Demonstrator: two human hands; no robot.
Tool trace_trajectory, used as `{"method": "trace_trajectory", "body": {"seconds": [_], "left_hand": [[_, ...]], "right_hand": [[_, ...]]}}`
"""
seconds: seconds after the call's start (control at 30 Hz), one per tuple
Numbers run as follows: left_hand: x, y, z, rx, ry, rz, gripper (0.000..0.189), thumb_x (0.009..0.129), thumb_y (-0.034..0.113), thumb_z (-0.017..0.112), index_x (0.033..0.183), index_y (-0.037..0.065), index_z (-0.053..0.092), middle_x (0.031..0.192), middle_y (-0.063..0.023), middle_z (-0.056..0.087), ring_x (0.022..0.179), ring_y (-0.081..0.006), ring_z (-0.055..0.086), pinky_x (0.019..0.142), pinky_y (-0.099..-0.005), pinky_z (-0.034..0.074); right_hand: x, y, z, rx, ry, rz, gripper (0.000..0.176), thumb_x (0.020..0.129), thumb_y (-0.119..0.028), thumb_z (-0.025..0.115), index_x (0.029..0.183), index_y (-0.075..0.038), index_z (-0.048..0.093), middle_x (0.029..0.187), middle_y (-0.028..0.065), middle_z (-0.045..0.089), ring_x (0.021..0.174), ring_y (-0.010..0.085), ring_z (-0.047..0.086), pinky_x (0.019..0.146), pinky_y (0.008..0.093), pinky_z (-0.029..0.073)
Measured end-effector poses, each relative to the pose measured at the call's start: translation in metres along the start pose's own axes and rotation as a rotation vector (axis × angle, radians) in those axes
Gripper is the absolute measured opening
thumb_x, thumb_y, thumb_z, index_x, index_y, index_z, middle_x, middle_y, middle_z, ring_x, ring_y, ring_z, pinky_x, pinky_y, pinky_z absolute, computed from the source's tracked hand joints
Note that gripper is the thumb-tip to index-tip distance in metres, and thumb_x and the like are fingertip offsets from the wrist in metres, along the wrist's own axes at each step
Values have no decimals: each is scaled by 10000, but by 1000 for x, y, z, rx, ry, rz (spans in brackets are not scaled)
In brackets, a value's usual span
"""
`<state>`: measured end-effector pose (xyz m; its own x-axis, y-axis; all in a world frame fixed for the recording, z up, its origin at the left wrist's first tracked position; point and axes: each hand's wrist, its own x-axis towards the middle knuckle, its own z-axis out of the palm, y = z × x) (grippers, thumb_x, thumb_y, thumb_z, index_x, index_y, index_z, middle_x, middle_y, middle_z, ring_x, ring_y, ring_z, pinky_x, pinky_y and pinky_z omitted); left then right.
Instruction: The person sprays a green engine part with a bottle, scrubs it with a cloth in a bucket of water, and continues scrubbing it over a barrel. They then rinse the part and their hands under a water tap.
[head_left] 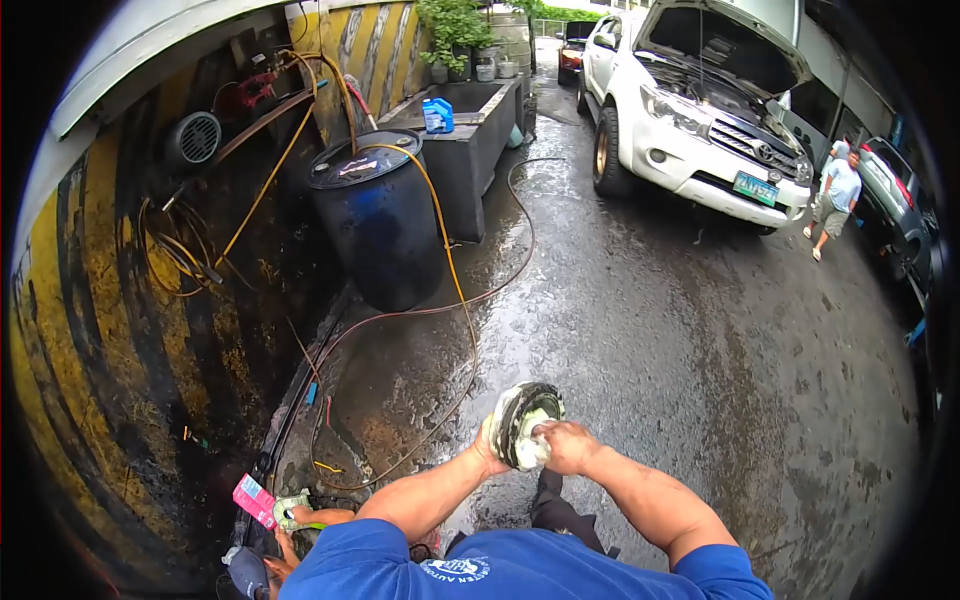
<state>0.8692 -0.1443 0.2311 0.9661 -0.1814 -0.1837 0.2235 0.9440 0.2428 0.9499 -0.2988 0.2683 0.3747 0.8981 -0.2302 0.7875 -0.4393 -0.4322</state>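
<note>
In front of my body I hold up a round, black, ring-shaped part [514,424] with pale, foamy-looking matter inside it and along its side. My left hand [488,448] grips the part from its left side, with the fingers mostly hidden behind it. My right hand [567,446] is closed in a fist at the part's right edge, against a pale white lump [533,453]. I cannot tell whether that lump is a cloth or foam.
At lower left another person's hand [302,515] is by a pale round part [290,508] and a pink box [255,498]. Hoses [470,330] snake over the wet floor beside a dark drum [385,235]. A white car [700,120] stands hood up; a person [838,195] walks at right.
</note>
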Motion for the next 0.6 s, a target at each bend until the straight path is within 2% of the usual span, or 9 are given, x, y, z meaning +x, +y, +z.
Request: {"method": "trace_trajectory", "body": {"seconds": [0.07, 0.13, 0.17, 0.2, 0.27, 0.3, 0.37, 0.5, 0.6], "left_hand": [[32, 39, -5, 15, 24, 96, 491, 1006, 417, 388, 1308, 80, 579, 1253, -117, 643, 1139, -268, 623, 1015, -452, 491], [54, 74, 2, 22, 107, 268, 495, 1001, 425, 393, 1307, 85, 582, 1254, -113, 643, 1137, -262, 624, 1016, -453, 487], [61, 93, 2, -10, 110, 296, 495, 1000, 427, 395, 1306, 87, 583, 1252, -113, 643, 1137, -265, 624, 1017, -453, 486], [65, 113, 0, -44, 110, 330, 494, 999, 429, 396, 1306, 89, 583, 1251, -113, 644, 1137, -268, 623, 1018, -453, 485], [76, 155, -10, -34, 111, 451, 501, 985, 432, 422, 1310, 85, 578, 1251, -121, 643, 1114, -283, 637, 992, -442, 509], [81, 175, -19, -36, 144, 491, 497, 984, 425, 426, 1310, 82, 577, 1247, -128, 643, 1108, -281, 641, 980, -442, 518], [90, 220, -21, -6, 247, 578, 475, 988, 388, 423, 1310, 72, 573, 1222, -140, 652, 1079, -272, 654, 940, -440, 544], [117, 313, -74, -50, 291, 622, 467, 973, 367, 454, 1307, 61, 570, 1163, -125, 677, 1004, -263, 681, 886, -423, 573], [142, 389, -94, 12, 274, 690, 456, 996, 347, 394, 1295, 56, 579, 1200, -145, 657, 1081, -302, 648, 961, -458, 527]], "right_hand": [[56, 22, -17, 243, 22, -56, 324, 805, -229, 677, 1093, -81, 662, 1050, 158, 691, 1001, 325, 665, 876, 413, 529], [120, 44, -22, 669, 71, -299, 234, 823, -148, 673, 1039, -60, 676, 961, 111, 707, 882, 254, 690, 812, 366, 544], [143, 37, -30, 1080, -88, 37, 288, 812, 0, 601, 1087, -39, 677, 1042, 109, 707, 959, 200, 667, 883, 324, 519], [167, 35, -39, 1114, -91, 42, 262, 810, 1, 599, 1058, -31, 677, 1018, 96, 708, 949, 198, 666, 873, 319, 519], [218, 40, -59, 929, -147, -224, 266, 801, -31, 623, 1062, -44, 670, 994, 111, 706, 941, 246, 674, 874, 338, 525], [248, 45, -62, 924, -181, -235, 266, 801, -31, 623, 1062, -44, 670, 994, 111, 706, 941, 246, 674, 874, 338, 525], [312, 49, -68, 257, 78, -797, 285, 798, -80, 641, 1081, -54, 657, 980, 140, 700, 955, 304, 673, 880, 363, 528], [422, 43, -82, 244, -171, -683, 307, 804, -133, 653, 1102, -60, 644, 1003, 168, 687, 988, 350, 656, 896, 381, 523], [502, 47, -89, 802, -257, -470, 267, 823, -74, 653, 1082, -32, 603, 1005, 105, 673, 944, 227, 663, 867, 338, 521]]}}
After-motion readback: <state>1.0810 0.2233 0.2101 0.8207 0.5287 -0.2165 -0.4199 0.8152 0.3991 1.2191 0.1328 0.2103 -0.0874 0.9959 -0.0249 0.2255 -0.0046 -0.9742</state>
